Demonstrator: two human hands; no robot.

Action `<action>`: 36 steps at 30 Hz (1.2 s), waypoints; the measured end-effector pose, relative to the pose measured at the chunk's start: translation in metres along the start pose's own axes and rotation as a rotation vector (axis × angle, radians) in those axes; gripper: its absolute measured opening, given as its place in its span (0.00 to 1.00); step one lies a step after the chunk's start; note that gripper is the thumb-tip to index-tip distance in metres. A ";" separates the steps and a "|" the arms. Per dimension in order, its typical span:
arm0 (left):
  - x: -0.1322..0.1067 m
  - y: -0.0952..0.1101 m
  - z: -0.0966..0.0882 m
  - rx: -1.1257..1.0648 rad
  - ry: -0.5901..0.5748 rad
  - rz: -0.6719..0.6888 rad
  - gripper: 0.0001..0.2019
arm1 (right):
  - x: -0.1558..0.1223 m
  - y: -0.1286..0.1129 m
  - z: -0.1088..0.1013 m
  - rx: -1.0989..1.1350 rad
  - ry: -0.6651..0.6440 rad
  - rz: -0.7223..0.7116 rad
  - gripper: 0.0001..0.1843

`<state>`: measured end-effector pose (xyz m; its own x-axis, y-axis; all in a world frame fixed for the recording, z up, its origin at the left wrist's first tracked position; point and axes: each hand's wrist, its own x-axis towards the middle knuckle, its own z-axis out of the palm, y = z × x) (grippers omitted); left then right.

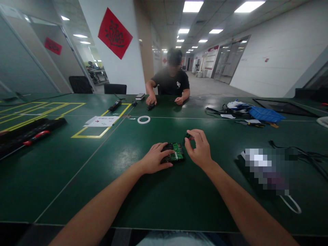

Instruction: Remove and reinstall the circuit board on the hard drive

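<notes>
A hard drive (178,152) with a green circuit board facing up lies flat on the dark green table in front of me. My left hand (155,158) grips its left side, fingers over the far edge and board, the thumb along the near edge; this covers part of the drive. Just off the drive's right end, my right hand (198,147) pinches a small dark piece (187,136) between thumb and fingers. The piece is mostly hidden by the fingertips, and its kind cannot be made out.
A roll of white tape (144,120) lies beyond my left hand. Across the table sits a person (170,78) with a hand by a dark tool. To the right are a blue tray (266,114), pliers, cables and a blurred-out object; a red-handled screwdriver (37,137) lies left.
</notes>
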<state>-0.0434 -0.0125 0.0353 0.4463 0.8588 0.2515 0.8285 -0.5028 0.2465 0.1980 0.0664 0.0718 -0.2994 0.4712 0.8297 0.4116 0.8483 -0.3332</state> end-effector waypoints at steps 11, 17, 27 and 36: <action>0.000 0.001 0.000 -0.006 0.013 0.006 0.30 | -0.002 -0.001 0.000 -0.012 -0.015 0.019 0.16; 0.000 0.001 -0.001 0.006 0.001 0.005 0.30 | -0.003 0.000 0.008 0.157 0.120 0.130 0.15; 0.000 0.000 -0.001 0.000 -0.008 0.006 0.30 | 0.001 -0.016 0.001 0.106 0.023 0.215 0.08; 0.001 0.000 -0.003 -0.005 -0.043 -0.013 0.31 | 0.016 0.050 -0.033 -0.212 0.216 0.343 0.11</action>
<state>-0.0438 -0.0126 0.0386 0.4497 0.8687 0.2077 0.8327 -0.4919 0.2542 0.2421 0.1086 0.0825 0.0620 0.6357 0.7695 0.6296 0.5733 -0.5243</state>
